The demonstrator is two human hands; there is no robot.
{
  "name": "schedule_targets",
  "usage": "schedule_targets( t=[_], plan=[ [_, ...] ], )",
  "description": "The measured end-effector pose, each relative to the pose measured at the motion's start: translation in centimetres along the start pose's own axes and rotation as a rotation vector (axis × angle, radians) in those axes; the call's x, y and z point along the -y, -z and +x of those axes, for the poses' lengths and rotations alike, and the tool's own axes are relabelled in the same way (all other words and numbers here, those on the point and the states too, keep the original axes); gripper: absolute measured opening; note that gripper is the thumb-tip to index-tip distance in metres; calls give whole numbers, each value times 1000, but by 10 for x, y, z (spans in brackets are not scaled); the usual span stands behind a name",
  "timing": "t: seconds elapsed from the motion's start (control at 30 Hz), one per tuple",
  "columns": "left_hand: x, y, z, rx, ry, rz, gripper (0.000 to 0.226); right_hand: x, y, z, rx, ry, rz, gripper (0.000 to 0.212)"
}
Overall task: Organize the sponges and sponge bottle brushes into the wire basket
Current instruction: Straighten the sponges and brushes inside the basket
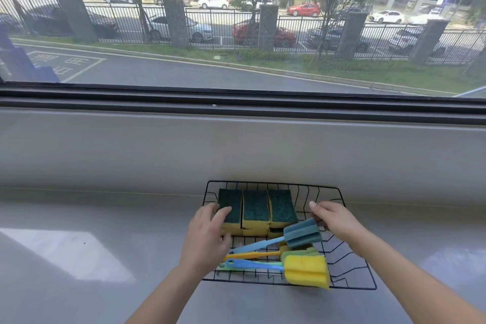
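Head view: left hand (207, 234) rests flat on leftmost sponge (232, 201); right hand (334, 218) pinches blue brush (302, 234).

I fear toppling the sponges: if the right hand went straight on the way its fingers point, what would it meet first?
Probably the rightmost sponge in the wire basket: the right hand points at its far corner. Depth is unclear, so it might reach the basket's far wall.
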State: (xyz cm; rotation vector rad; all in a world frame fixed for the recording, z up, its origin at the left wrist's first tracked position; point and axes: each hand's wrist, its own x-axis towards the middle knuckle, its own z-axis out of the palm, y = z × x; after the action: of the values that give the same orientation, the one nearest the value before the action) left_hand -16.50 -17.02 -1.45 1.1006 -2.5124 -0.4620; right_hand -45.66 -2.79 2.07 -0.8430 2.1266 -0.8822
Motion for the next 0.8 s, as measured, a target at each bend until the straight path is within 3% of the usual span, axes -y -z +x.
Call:
schedule_targets(
  t=[0.13, 0.33, 0.53, 0.7, 0.8],
  plan=[
    [-13, 2, -21, 19, -13, -12, 46, -4, 8, -28, -105, 46, 31, 25],
    [-42, -5, -39, 121, -28, -32, 33, -9, 13, -59, -119, 2, 90, 26],
    [-68, -17, -32, 157, -47, -38, 34, -17, 13, -61, -98, -14, 54, 40],
    [-79, -29, -24, 232, -15, -36, 39, -25, 6, -43, -6, 5, 19, 61],
    [-75, -36, -29, 268, 22, -5, 39, -28, 0, -29, 69, 53, -32, 63]
  ],
)
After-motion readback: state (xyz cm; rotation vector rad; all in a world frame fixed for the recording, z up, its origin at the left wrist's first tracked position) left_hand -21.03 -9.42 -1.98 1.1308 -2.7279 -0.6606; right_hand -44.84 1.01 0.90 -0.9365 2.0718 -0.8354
